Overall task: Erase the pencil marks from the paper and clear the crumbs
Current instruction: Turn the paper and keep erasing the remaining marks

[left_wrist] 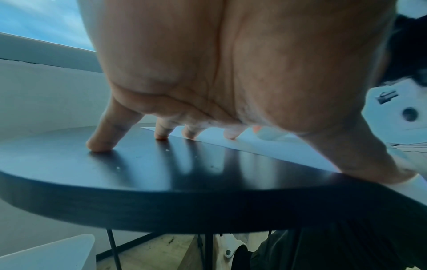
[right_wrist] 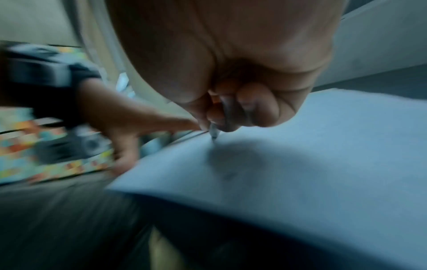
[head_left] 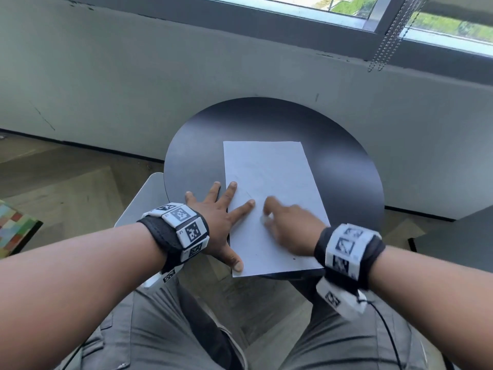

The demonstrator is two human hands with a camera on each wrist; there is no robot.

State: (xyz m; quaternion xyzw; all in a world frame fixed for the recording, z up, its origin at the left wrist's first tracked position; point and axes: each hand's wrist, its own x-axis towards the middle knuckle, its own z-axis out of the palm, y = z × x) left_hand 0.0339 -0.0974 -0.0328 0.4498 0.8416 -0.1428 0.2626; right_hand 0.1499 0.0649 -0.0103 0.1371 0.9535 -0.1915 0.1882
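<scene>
A white sheet of paper (head_left: 274, 166) lies on a round black table (head_left: 266, 121). My left hand (head_left: 224, 212) is spread flat, the index, middle finger and thumb pressing the sheet's left edge and the other fingers on the tabletop (left_wrist: 161, 173). My right hand (head_left: 288, 225) is blurred over the sheet's lower middle, its fingers curled around a small white eraser (head_left: 266, 218). The eraser's tip (right_wrist: 213, 132) touches the paper (right_wrist: 323, 164) in the right wrist view. A faint pencil line (head_left: 249, 194) shows near my left index finger. Small dark crumbs (head_left: 294, 258) lie near the sheet's front edge.
The table stands against a grey wall (head_left: 133, 84) under a window. A white chair (head_left: 144, 198) is at the table's left and a colourful patterned object (head_left: 16, 228) is on the floor further left. My knees in grey trousers (head_left: 149, 329) are under the front edge.
</scene>
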